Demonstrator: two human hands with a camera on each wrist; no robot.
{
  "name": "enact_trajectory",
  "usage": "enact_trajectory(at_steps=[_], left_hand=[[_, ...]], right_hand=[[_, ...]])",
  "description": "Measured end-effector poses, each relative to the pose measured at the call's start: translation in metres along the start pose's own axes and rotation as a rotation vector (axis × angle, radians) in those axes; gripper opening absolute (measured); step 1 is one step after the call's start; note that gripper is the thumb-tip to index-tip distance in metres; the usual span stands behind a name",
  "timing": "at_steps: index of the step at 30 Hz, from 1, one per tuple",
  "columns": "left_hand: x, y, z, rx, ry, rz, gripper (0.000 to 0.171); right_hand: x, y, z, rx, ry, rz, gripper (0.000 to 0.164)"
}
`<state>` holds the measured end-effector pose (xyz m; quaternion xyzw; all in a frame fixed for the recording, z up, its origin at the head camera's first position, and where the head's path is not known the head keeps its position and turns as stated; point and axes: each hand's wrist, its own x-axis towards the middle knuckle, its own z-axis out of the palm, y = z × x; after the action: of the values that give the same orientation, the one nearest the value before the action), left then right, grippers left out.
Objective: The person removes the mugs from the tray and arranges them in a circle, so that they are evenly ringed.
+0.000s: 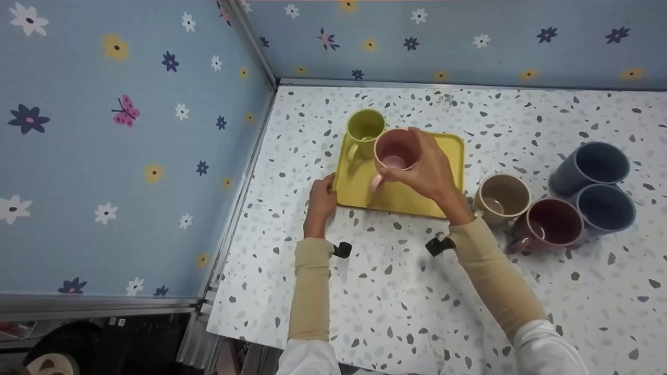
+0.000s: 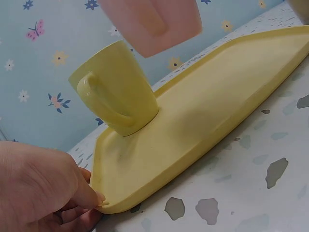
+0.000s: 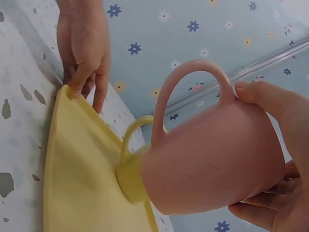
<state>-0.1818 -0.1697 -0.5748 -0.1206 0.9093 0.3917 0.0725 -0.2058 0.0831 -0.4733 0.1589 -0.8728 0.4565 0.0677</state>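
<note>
Your right hand (image 1: 431,169) spreads around and grips the pink mug (image 1: 397,151) above the yellow tray (image 1: 411,199); your left hand (image 1: 322,200) pinches the tray's corner. Lower level, clear of the yellow-green mug (image 1: 366,129).

Looks like a purpose-built booth, perhaps in a lab. Walled on two sides by blue flower-print panels (image 1: 78,166), edged with bare metal framing (image 1: 255,41) beside a speckled tabletop (image 1: 385,312). Suggests a recording setup through small black cameras (image 1: 342,250) worn at both wrists. Gives onto a dark, cluttered space (image 1: 151,338) beneath the left-hand panel.
</note>
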Motion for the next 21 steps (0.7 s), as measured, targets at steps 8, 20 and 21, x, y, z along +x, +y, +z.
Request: enact_trajectory(at_steps=[8,20,21], left_hand=[[0.002,-0.001,0.001,0.005,0.002,0.011,0.050],[0.002,-0.003,0.000,-0.004,0.017,0.040,0.050],[0.001,-0.002,0.000,-0.006,0.014,0.034,0.050]], right_hand=[[0.001,0.002,-0.013,-0.024,0.024,0.041,0.095],[-0.001,0.013,-0.028,-0.060,0.073,0.076,0.097],[-0.001,0.014,-0.029,-0.065,0.074,0.085,0.098]])
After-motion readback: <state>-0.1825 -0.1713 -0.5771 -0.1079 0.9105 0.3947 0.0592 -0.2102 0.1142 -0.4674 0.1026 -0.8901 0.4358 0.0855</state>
